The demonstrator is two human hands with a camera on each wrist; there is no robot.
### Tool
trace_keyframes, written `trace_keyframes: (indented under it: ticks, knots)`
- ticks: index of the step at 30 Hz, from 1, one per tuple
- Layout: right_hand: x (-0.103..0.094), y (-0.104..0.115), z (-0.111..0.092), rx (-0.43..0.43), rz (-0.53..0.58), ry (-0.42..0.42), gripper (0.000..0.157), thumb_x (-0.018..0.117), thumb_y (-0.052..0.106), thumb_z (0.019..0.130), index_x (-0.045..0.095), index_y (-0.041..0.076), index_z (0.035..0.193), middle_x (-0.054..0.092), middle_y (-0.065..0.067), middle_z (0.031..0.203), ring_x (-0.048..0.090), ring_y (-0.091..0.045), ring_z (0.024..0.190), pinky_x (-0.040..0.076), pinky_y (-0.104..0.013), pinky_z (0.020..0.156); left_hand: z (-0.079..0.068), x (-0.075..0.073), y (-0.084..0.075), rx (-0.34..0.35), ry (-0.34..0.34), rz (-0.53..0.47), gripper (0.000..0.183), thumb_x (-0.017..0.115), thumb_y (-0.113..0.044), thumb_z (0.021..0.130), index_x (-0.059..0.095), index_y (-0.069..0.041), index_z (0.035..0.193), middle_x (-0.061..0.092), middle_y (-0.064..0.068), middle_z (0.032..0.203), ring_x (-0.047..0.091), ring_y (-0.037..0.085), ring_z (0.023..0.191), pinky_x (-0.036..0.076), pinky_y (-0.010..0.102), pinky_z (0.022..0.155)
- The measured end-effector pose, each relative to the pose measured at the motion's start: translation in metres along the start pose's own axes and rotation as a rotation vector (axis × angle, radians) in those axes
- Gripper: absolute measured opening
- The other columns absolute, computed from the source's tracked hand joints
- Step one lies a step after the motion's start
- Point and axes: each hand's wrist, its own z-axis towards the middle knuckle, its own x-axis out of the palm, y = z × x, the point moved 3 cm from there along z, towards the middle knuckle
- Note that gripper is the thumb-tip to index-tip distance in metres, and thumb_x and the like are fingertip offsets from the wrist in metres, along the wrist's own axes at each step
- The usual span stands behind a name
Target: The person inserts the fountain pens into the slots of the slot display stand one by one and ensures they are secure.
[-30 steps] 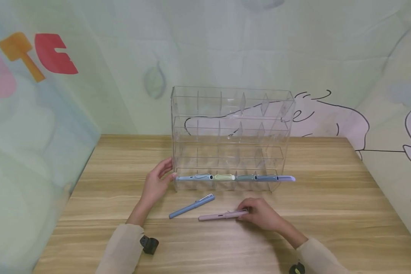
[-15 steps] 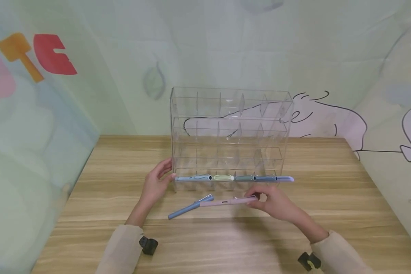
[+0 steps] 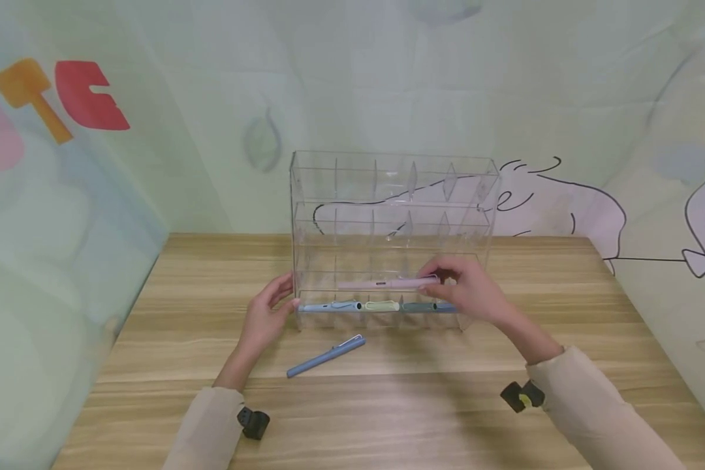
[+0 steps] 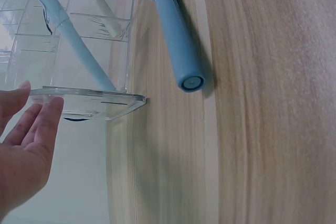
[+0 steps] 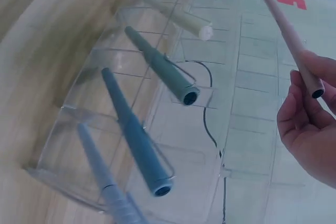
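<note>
My right hand (image 3: 472,290) pinches a pale pink capped pen (image 3: 358,284) by its clip end. The pen lies nearly level in front of the clear acrylic rack (image 3: 392,156), above the bottom tier. Along that tier rest several capped pens, among them a light blue pen (image 3: 317,307), a pale green pen (image 3: 382,306) and a dark green pen (image 5: 163,69). My left hand (image 3: 267,313) touches the rack's left side with nearly straight fingers. A blue pen (image 3: 326,356) lies on the table before the rack. In the head view, my right hand hides the tier's right end.
The rack has several tiers split by upright dividers, and its upper tiers hold no pens. It stands near the back of the wood-grain table (image 3: 211,261). A printed curtain (image 3: 211,117) hangs behind. Both wrists carry a small black camera (image 3: 254,423).
My right hand has lifted the pink pen off the table and carried it up and away from me, to the rack's front. The left hand stays at the rack's side.
</note>
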Motion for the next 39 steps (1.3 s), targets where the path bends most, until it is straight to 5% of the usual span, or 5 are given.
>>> trace_keyframes:
  ticks: [7,16,26,39]
  knots:
    - [0.004,0.01,0.03,0.095,-0.088,-0.016,0.01,0.068,0.007,0.081,0.067,0.006,0.091,0.062,-0.003,0.08,0.053,-0.018,0.071,0.047,-0.027,0.057,0.001,0.0,0.003,-0.009,0.002,-0.017,0.049,0.06,0.006,0.084,0.043,0.004,0.13,0.052,0.024,0.123,0.051,0.033,0.113,0.042,0.03,0.1]
    - [0.03,0.02,0.056,0.079,-0.114,-0.021,0.006,0.067,0.005,0.081,0.067,0.004,0.088,0.06,-0.004,0.078,0.051,-0.018,0.068,0.046,-0.025,0.055,0.001,-0.001,0.003,-0.006,0.005,-0.034,0.051,0.061,0.005,0.083,0.042,0.004,0.131,0.051,0.024,0.124,0.05,0.032,0.115,0.042,0.028,0.099]
    - [0.061,0.026,0.068,0.051,-0.122,-0.042,0.005,0.066,0.001,0.081,0.066,0.0,0.086,0.06,-0.006,0.075,0.047,-0.015,0.06,0.04,-0.02,0.047,-0.001,-0.001,0.0,0.091,-0.024,-0.011,0.048,0.062,0.004,0.083,0.045,0.004,0.128,0.054,0.024,0.119,0.053,0.033,0.109,0.046,0.028,0.095]
    - [0.079,0.02,0.073,0.023,-0.122,-0.115,0.01,0.068,0.002,0.079,0.068,0.001,0.089,0.06,-0.005,0.078,0.048,-0.016,0.066,0.041,-0.02,0.053,0.001,0.0,0.002,0.006,0.005,-0.019,0.051,0.061,0.005,0.083,0.043,0.003,0.131,0.052,0.024,0.124,0.05,0.032,0.114,0.042,0.027,0.099]
